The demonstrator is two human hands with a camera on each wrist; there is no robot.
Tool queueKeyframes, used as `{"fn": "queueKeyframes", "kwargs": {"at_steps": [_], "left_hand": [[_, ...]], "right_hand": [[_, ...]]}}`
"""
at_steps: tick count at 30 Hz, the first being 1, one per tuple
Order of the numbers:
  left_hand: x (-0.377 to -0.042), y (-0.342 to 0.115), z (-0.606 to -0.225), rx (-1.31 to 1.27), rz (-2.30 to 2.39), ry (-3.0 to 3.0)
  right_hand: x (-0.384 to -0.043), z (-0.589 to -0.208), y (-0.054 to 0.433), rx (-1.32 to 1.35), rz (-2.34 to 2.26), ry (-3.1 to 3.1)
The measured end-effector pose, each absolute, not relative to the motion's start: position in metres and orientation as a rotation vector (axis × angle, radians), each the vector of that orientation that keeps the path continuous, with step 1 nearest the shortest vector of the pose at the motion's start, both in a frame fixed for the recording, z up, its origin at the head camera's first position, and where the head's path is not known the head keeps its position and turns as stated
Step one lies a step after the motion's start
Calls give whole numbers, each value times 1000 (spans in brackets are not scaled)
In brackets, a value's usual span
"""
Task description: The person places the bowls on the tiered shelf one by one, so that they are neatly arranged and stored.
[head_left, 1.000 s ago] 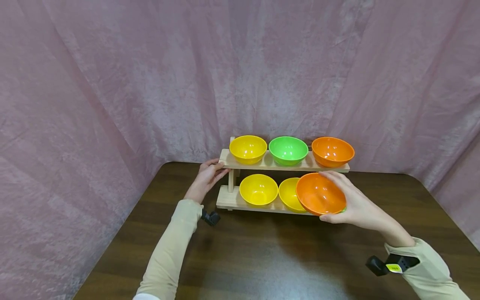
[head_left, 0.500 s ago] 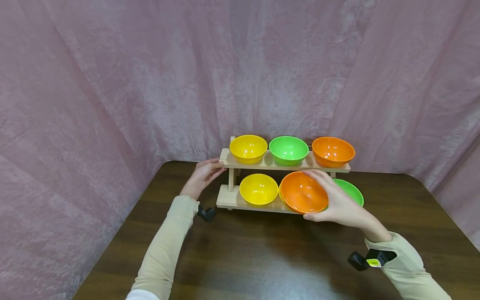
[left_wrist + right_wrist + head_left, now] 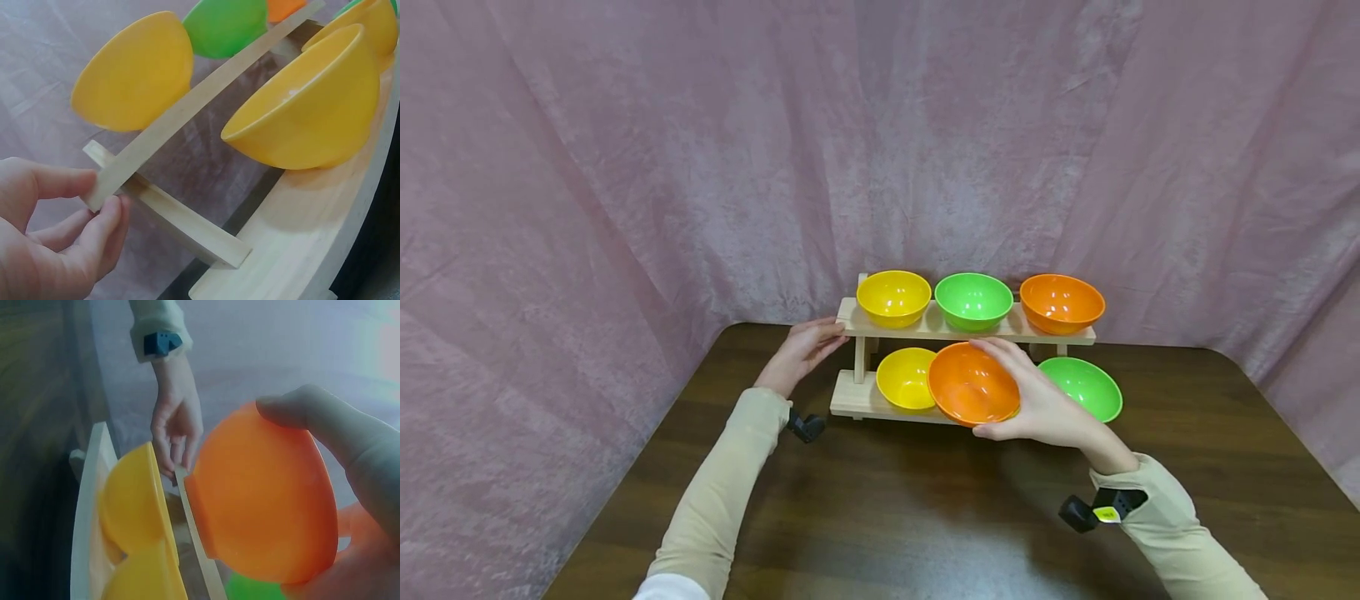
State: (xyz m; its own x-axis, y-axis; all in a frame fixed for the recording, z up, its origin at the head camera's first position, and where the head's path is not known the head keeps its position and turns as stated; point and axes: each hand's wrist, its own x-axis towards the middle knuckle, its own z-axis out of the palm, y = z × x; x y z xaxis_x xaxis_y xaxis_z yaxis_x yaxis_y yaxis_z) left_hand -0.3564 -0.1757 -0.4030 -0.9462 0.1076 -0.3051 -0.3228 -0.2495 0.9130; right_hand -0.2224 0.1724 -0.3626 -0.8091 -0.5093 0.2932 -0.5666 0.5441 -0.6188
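My right hand [image 3: 1037, 400] grips an orange bowl [image 3: 973, 385] by its rim, thumb and fingers on opposite sides. The bowl is held tilted in front of the lower board of a two-tier wooden rack [image 3: 847, 400]. It overlaps a yellow bowl [image 3: 901, 379] there and mostly hides a second yellow bowl [image 3: 369, 28]. With thumb above and fingers below, my left hand [image 3: 62, 219] pinches the left end of the rack's upper board [image 3: 156, 134]. Along that upper board stand a yellow bowl [image 3: 893, 298], a green bowl [image 3: 973, 300] and an orange bowl [image 3: 1062, 303].
Another green bowl [image 3: 1082, 389] is at the right of the lower tier, partly behind my right hand. The rack stands near the back of a dark wooden table [image 3: 880, 517]. A pink curtain [image 3: 880, 150] hangs right behind it.
My right hand has carried the orange bowl leftward along the lower tier, from the right end past the second yellow bowl. The green lower bowl has come into sight. My left hand stays at the rack.
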Motion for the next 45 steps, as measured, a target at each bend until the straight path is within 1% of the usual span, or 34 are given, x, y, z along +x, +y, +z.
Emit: {"fn": "queueKeyframes", "kwargs": {"at_steps": [5, 14, 31, 36, 45], "left_hand": [[-356, -176, -400, -239, 2250, 1754], [-363, -176, -401, -338, 2280, 1694], [-372, -188, -396, -145, 2068, 1860], [-375, -189, -397, -127, 2016, 1926], [-369, -190, -389, -53, 1935, 2006]], "right_hand": [[-223, -362, 162, 971, 1176, -2695], [-227, -362, 145, 1015, 1192, -2698], [-240, -363, 116, 1096, 1251, -2713], [-242, -364, 105, 1101, 1262, -2728], [-252, -370, 81, 1102, 1296, -2721]]}}
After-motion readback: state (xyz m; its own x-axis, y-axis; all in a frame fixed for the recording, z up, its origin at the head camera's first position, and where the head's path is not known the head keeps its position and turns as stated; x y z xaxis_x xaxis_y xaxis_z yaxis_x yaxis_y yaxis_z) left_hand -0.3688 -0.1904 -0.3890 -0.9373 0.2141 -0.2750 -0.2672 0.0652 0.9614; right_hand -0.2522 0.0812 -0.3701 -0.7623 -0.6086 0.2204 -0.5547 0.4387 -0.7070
